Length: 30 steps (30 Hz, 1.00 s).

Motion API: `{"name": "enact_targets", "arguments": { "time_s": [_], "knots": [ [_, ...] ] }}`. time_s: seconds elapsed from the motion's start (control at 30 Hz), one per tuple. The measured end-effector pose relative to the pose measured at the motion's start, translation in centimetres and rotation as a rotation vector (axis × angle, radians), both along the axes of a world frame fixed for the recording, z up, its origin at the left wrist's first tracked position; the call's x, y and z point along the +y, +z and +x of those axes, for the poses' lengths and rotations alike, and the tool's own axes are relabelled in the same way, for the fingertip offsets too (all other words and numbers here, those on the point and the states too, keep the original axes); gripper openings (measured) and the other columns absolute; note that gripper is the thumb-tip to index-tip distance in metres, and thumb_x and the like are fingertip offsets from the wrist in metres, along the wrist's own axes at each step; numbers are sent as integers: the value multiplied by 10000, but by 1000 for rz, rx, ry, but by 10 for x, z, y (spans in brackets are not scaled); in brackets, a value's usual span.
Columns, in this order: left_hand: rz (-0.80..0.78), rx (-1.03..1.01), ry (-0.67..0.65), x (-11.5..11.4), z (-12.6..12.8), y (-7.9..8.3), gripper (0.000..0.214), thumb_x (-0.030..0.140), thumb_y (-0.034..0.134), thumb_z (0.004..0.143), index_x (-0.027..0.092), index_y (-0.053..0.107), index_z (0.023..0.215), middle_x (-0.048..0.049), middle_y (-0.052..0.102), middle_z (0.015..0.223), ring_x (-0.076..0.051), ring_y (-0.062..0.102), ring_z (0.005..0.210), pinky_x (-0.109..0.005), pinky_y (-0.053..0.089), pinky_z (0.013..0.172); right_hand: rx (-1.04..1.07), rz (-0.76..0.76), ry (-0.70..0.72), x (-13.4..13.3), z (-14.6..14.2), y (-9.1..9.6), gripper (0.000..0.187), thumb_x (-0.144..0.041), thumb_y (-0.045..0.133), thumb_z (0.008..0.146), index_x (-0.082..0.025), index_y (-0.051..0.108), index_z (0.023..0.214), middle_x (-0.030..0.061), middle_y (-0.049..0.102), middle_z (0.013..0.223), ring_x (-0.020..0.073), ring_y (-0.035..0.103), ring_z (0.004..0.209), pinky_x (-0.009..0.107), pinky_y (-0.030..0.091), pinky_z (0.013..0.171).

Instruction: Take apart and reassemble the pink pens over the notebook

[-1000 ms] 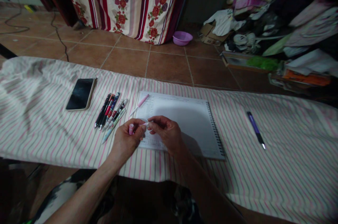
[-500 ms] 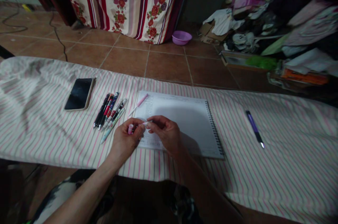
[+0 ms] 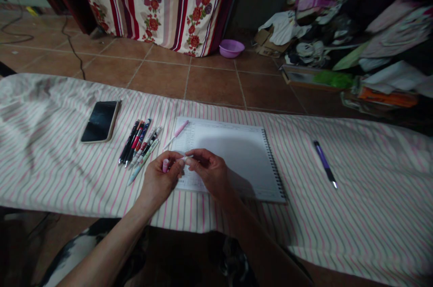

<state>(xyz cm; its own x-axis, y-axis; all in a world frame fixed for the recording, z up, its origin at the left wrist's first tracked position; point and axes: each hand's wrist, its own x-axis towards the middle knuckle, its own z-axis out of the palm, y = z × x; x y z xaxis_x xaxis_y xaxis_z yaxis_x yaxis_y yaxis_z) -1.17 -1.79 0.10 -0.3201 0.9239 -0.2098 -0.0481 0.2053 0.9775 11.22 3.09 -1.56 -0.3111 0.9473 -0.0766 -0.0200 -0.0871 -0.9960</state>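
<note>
My left hand (image 3: 162, 174) is closed over the lower left of an open spiral notebook (image 3: 233, 143). A short pink pen piece (image 3: 165, 165) sticks up between its fingers. Thumb and forefinger also pinch one end of a small pale pen part (image 3: 184, 157). From the other side my right hand (image 3: 209, 170) pinches that same part, and the two hands' fingertips almost meet. Fingers cover most of it, so its exact shape is unclear. Beyond the hands, a pink pen barrel (image 3: 181, 129) with a thin white stem lies across the notebook's upper left corner.
Several pens (image 3: 140, 143) lie in a bunch left of the notebook, with a phone (image 3: 100, 121) farther left. A purple pen (image 3: 324, 163) rests on the striped cloth (image 3: 365, 197) at right. Past the far edge, a purple basin (image 3: 231, 48) stands on the tiled floor.
Both hands stay over the notebook, pinching the same small part, with only slight finger shifts. The whole view has drifted a little; nothing on the cloth has moved.
</note>
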Motion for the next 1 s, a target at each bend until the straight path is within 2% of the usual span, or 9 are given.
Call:
{"name": "enact_targets", "arguments": {
  "time_s": [0.2,0.37,0.57,0.7,0.87,1.0],
  "knots": [
    [-34,-196,-3,2,2,-1,236,321,699,681,147,581,786,28,565,499,-62,407,408,-179,271,407,-47,131,-26,-5,-5,4,84,-224,637,714,-220,693,776,2,648,729,107,590,608,221,492,571],
    [-29,-288,3,1,4,-3,282,308,734,641,134,589,809,40,543,483,-35,329,373,-172,202,385,-69,307,-50,-7,-8,2,154,-168,616,727,-257,722,794,14,610,763,124,589,705,223,497,600],
    [-20,-298,-15,1,5,-3,235,283,731,644,136,596,767,39,540,488,-39,350,384,-173,199,385,-190,416,-47,-8,-7,2,209,-161,625,753,-297,733,870,13,579,770,127,578,737,224,489,623],
    [-7,-311,-2,1,5,-5,214,262,738,629,148,576,710,38,544,496,-56,423,428,-170,251,409,-207,491,-36,-8,-5,2,242,-144,609,774,-303,723,918,9,576,777,122,578,735,226,489,650],
    [-26,-306,-11,0,5,-7,216,260,724,655,154,579,774,43,546,498,-55,418,429,-169,251,420,-199,527,-28,-8,-4,0,212,-140,607,777,-254,726,911,30,591,809,133,591,762,232,496,671],
    [-44,-309,-6,0,5,-5,250,277,734,645,153,577,795,38,557,509,-58,424,430,-172,249,422,-207,527,-21,-9,-4,2,226,-130,587,787,-260,720,917,32,618,841,136,601,795,238,497,704]
  ]
}}
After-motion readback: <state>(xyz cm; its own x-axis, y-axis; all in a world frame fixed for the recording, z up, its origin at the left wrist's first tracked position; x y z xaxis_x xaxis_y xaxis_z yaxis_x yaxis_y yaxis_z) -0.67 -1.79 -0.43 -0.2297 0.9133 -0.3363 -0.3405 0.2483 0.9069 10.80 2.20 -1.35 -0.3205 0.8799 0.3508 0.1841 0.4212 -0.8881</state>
